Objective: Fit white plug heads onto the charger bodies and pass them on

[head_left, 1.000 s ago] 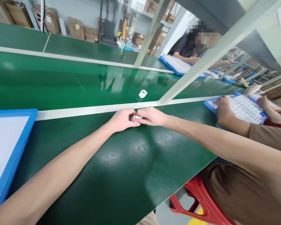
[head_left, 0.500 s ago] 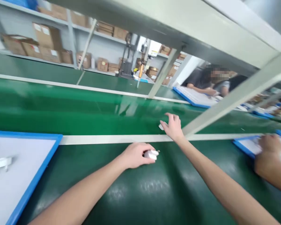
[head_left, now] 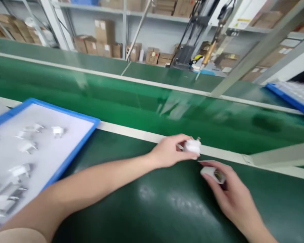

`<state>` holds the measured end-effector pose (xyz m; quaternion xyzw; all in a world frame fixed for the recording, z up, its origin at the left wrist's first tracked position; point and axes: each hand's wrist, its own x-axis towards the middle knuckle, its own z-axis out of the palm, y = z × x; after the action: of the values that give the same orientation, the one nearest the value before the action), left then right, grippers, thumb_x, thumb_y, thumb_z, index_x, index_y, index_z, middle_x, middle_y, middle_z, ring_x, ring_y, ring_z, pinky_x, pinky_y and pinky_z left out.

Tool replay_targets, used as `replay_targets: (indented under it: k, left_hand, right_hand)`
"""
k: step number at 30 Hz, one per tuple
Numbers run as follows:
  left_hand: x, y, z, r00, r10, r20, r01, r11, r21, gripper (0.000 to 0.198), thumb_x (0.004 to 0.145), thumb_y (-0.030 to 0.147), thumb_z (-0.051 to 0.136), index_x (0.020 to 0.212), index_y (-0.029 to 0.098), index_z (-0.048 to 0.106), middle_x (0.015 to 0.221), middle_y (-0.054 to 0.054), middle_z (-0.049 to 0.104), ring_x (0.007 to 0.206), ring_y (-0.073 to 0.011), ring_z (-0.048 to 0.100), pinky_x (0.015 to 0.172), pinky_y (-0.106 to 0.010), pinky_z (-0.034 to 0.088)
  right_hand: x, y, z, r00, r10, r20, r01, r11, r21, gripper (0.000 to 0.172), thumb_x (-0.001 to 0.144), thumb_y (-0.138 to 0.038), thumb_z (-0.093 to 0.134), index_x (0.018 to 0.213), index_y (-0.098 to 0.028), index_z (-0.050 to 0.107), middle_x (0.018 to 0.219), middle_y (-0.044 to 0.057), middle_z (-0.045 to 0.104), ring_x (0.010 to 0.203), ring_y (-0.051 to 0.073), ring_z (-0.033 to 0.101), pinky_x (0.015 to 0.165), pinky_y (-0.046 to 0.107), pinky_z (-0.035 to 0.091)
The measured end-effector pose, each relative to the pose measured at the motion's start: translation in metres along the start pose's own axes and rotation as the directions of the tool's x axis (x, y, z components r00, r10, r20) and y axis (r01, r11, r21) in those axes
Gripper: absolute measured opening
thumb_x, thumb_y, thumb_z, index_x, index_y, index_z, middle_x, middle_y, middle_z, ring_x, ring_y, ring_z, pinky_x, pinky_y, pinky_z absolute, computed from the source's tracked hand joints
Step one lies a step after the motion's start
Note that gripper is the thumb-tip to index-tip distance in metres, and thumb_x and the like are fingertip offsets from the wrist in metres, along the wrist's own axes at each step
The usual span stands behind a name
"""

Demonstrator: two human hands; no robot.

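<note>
My left hand is closed on a small white plug part with metal pins, held just above the dark green bench near the white rail. Just right of it and lower, my right hand grips a second small white part in its fingertips, close to the bench surface. The two hands are a short gap apart. To my left lies a blue-rimmed tray with a white liner holding several white plug parts.
A green conveyor belt runs behind the white rail. A slanted metal frame post rises at right. Another blue tray sits far right. Shelves of cardboard boxes and a machine stand behind.
My right hand drew back from the belt with a white part in its fingers. My left hand lifted its part slightly. The view swung left, showing more of the blue tray.
</note>
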<state>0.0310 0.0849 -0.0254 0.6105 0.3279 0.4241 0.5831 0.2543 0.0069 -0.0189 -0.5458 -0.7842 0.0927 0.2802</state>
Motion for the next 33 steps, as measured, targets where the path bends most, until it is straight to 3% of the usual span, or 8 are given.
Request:
replay_targets:
  k: [3, 6, 9, 12, 17, 21, 26, 33]
  left_hand:
    - [-0.007, -0.001, 0.0, 0.999, 0.008, 0.042, -0.006, 0.999, -0.044, 0.04, 0.076, 0.03, 0.081, 0.111, 0.015, 0.067, 0.106, -0.005, 0.073, 0.091, -0.0157, 0.067, 0.084, -0.027, 0.052]
    - [-0.017, 0.0, 0.001, 0.995, 0.019, 0.103, -0.025, 0.998, 0.053, 0.045, 0.075, 0.032, 0.08, 0.115, 0.016, 0.064, 0.104, -0.004, 0.073, 0.089, -0.0157, 0.067, 0.081, -0.027, 0.052]
    - [-0.025, 0.004, 0.003, 0.981, 0.037, 0.19, -0.077, 0.975, 0.209, 0.059, 0.074, 0.033, 0.082, 0.126, 0.02, 0.058, 0.102, -0.002, 0.073, 0.091, -0.0166, 0.067, 0.084, -0.029, 0.052]
    - [-0.028, 0.007, 0.004, 0.953, 0.022, 0.304, -0.137, 0.922, 0.361, 0.061, 0.077, 0.036, 0.08, 0.131, 0.024, 0.054, 0.105, -0.001, 0.075, 0.099, -0.0188, 0.068, 0.091, -0.032, 0.05]
    - [-0.027, 0.007, 0.005, 0.913, 0.019, 0.407, -0.232, 0.844, 0.483, 0.05, 0.083, 0.042, 0.074, 0.127, 0.025, 0.058, 0.119, 0.0, 0.073, 0.108, -0.0206, 0.068, 0.093, -0.031, 0.049]
    - [-0.025, 0.006, 0.005, 0.907, 0.046, 0.418, -0.274, 0.818, 0.505, 0.035, 0.085, 0.043, 0.072, 0.112, 0.023, 0.065, 0.108, 0.0, 0.073, 0.096, -0.0189, 0.068, 0.081, -0.027, 0.048]
    - [-0.025, 0.003, 0.005, 0.904, 0.09, 0.419, -0.313, 0.805, 0.504, 0.029, 0.084, 0.04, 0.073, 0.106, 0.022, 0.065, 0.097, 0.003, 0.073, 0.087, -0.0165, 0.066, 0.078, -0.026, 0.047]
    - [-0.025, 0.004, 0.004, 0.897, 0.08, 0.435, -0.313, 0.809, 0.497, 0.032, 0.086, 0.042, 0.071, 0.11, 0.022, 0.063, 0.106, 0.0, 0.072, 0.094, -0.0187, 0.067, 0.081, -0.029, 0.049]
  right_hand:
    - [-0.022, -0.024, 0.004, 0.977, -0.159, 0.145, 0.148, 0.985, 0.087, 0.039, 0.099, -0.035, 0.057, 0.137, -0.028, 0.05, 0.124, 0.014, 0.065, 0.109, 0.03, 0.067, 0.089, 0.046, 0.057]
    - [-0.025, -0.029, 0.008, 0.984, -0.177, 0.006, 0.173, 0.965, 0.197, 0.044, 0.098, -0.044, 0.058, 0.136, -0.024, 0.047, 0.127, 0.016, 0.059, 0.118, 0.032, 0.059, 0.099, 0.052, 0.052]
    - [-0.023, -0.026, 0.01, 0.981, -0.062, -0.181, 0.118, 0.941, 0.316, 0.033, 0.102, -0.045, 0.049, 0.128, -0.024, 0.049, 0.109, 0.01, 0.057, 0.098, 0.025, 0.06, 0.091, 0.046, 0.053]
    - [-0.019, -0.028, 0.011, 0.988, 0.024, -0.152, 0.031, 0.937, 0.349, 0.025, 0.101, -0.039, 0.055, 0.12, -0.024, 0.055, 0.096, 0.005, 0.056, 0.086, 0.02, 0.057, 0.08, 0.038, 0.052]
    - [-0.015, -0.034, 0.013, 0.999, 0.035, -0.038, -0.022, 0.953, 0.302, 0.01, 0.098, -0.032, 0.062, 0.101, -0.022, 0.061, 0.082, 0.0, 0.057, 0.069, 0.014, 0.053, 0.065, 0.03, 0.047]
    - [-0.016, -0.033, 0.014, 0.995, 0.042, -0.091, -0.017, 0.963, 0.268, 0.008, 0.098, -0.03, 0.062, 0.1, -0.022, 0.061, 0.08, 0.0, 0.06, 0.067, 0.013, 0.055, 0.061, 0.028, 0.046]
    - [-0.017, -0.034, 0.015, 0.98, -0.077, -0.183, 0.113, 0.974, 0.197, 0.008, 0.097, -0.028, 0.064, 0.098, -0.023, 0.057, 0.084, 0.001, 0.064, 0.069, 0.013, 0.057, 0.062, 0.028, 0.047]
    - [-0.017, -0.028, 0.015, 0.947, 0.268, -0.175, -0.145, 0.846, 0.513, 0.031, 0.09, -0.05, 0.069, 0.095, -0.025, 0.05, 0.075, -0.002, 0.059, 0.058, 0.011, 0.052, 0.051, 0.026, 0.041]
